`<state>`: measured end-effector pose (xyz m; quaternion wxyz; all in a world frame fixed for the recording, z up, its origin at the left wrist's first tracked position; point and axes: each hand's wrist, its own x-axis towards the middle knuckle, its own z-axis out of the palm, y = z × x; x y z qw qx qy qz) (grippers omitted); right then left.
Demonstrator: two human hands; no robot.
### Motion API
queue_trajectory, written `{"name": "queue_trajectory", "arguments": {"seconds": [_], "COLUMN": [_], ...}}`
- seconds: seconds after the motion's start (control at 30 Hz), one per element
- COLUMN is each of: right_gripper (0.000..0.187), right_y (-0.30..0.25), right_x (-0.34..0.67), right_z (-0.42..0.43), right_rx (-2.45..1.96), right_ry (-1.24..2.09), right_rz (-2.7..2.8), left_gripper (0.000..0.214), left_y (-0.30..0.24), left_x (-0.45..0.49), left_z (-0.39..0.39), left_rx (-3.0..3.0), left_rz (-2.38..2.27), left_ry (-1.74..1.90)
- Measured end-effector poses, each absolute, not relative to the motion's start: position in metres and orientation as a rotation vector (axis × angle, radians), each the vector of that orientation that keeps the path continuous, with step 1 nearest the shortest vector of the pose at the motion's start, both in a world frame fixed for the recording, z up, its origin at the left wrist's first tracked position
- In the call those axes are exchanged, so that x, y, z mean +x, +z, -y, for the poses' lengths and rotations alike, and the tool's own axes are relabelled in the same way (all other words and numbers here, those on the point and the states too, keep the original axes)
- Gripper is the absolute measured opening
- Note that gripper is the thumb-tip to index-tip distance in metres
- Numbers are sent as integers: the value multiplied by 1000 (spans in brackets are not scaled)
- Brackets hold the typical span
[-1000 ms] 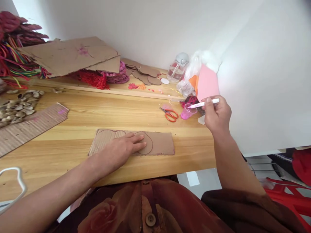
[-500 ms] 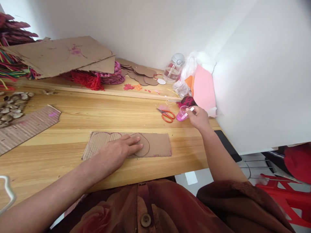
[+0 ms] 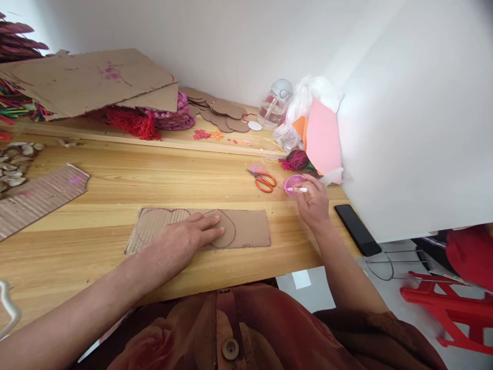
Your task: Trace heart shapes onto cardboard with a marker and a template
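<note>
A strip of brown cardboard (image 3: 250,228) lies on the wooden table (image 3: 154,177), with a round outline drawn on it. My left hand (image 3: 185,239) lies flat on the strip, fingers stretched over a cardboard disc. My right hand (image 3: 314,203) is closed on a white and pink pen (image 3: 298,189), its tip in a small pink cup (image 3: 292,182) at the table's right side. Orange-handled scissors (image 3: 264,181) lie just left of the cup.
A black phone (image 3: 356,228) lies near the right table edge. At the back are cardboard sheets (image 3: 92,79), red yarn (image 3: 131,121), cardboard discs (image 3: 223,113), a clear bottle (image 3: 274,105) and pink foam sheets (image 3: 321,133). Shells (image 3: 17,159) and corrugated card (image 3: 38,195) lie left.
My right hand came down from in front of the foam sheets with the pen and set its tip into the pink cup. My left hand stayed on the cardboard.
</note>
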<state>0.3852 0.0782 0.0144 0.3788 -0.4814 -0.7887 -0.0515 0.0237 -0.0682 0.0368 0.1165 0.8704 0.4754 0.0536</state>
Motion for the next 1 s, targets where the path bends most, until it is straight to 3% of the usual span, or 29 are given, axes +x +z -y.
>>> {"name": "queue_trajectory", "arguments": {"seconds": [0.47, 0.87, 1.0], "right_gripper": [23, 38, 35], "right_y": [10, 23, 31], "right_x": [391, 413, 419], "right_z": [-85, -129, -142], "right_rx": [-1210, -1379, -1352], "right_ry": [-94, -69, -38], "right_rz": [2038, 1879, 1875], "left_gripper": [66, 59, 55], "left_y": [37, 35, 42], "left_x": [24, 22, 21], "left_z": [70, 66, 66], "left_rx": [2533, 2447, 2455], "left_rz": [-1427, -1404, -1372], "left_ry": [62, 64, 60]}}
